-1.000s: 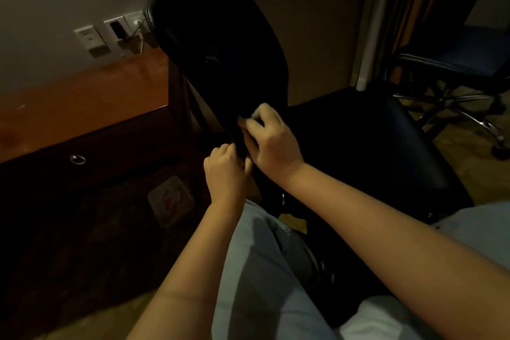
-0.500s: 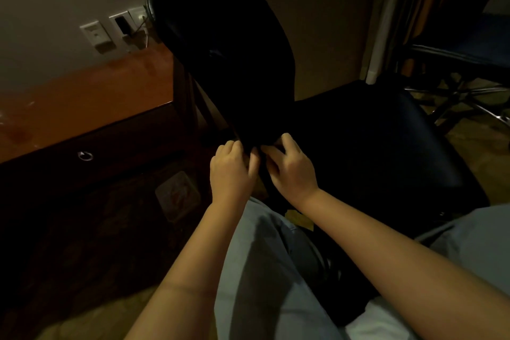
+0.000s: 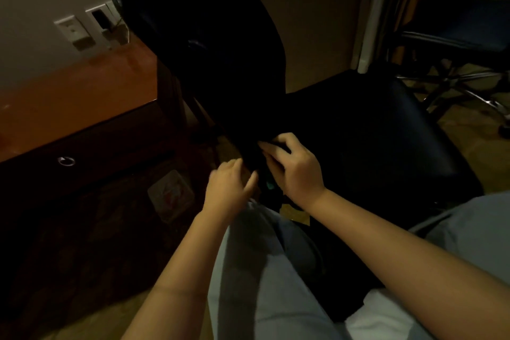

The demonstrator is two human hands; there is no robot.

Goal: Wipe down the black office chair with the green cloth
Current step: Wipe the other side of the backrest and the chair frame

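The black office chair fills the middle of the view, its backrest (image 3: 198,44) rising at the top and its seat (image 3: 372,141) spreading to the right. My right hand (image 3: 294,171) presses at the dark joint between backrest and seat, closed on the green cloth (image 3: 269,185); only a small teal scrap of it shows under the fingers. My left hand (image 3: 229,188) hovers just left of the backrest's lower edge, fingers loosely apart, holding nothing. The room is dim, so the chair's surface shows little detail.
A wooden desk (image 3: 69,96) with a ring-pull drawer (image 3: 66,160) stands at the left, close to the backrest. Wall sockets (image 3: 82,27) sit above it. A second chair with a chrome base (image 3: 452,85) is at the upper right. My knees in light trousers (image 3: 262,270) are below the hands.
My right hand has slid down the backrest's edge to the seat joint. My left hand has come off the edge and opened slightly.
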